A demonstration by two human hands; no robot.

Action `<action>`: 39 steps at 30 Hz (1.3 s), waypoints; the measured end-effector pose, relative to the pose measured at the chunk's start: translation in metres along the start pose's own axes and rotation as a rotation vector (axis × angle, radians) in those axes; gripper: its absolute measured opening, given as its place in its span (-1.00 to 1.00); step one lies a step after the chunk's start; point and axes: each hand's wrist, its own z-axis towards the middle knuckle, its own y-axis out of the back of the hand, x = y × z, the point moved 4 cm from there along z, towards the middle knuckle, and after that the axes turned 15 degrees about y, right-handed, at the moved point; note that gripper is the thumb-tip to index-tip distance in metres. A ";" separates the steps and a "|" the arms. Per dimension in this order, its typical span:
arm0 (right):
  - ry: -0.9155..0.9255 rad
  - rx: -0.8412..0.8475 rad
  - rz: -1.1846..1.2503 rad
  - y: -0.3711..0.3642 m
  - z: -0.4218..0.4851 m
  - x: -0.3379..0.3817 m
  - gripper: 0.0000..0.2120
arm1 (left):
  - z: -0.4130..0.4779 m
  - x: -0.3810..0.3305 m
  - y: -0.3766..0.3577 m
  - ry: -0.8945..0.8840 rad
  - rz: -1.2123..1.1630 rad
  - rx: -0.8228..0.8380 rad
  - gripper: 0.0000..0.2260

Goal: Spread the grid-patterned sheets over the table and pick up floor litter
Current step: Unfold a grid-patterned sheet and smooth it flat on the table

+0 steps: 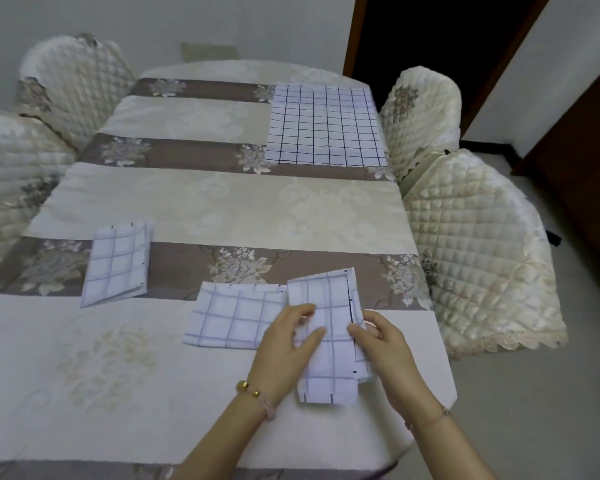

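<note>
At the near right of the surface (118, 410), the left hand (286, 348) and right hand (387, 346) both pinch one folded grid sheet (331, 355) between curled fingers (303, 310) and thumbs.

We record four white sheets with dark grid lines on the table (194, 206). The spread sheet (326, 124) lies flat and fully opened at the table's far right corner. The folded sheet (116, 265), a small rectangle, lies flat and slightly askew near the table's left edge. The part-folded sheet (232, 317) lies flat near the table's front edge. At its right end is the held sheet (335, 355), folded narrow, pinched by left hand (284, 351) and right hand (385, 351).
</note>
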 end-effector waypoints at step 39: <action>-0.078 -0.016 0.010 0.032 -0.005 -0.033 -0.86 | -0.031 0.079 0.061 0.445 -0.669 -0.220 -0.95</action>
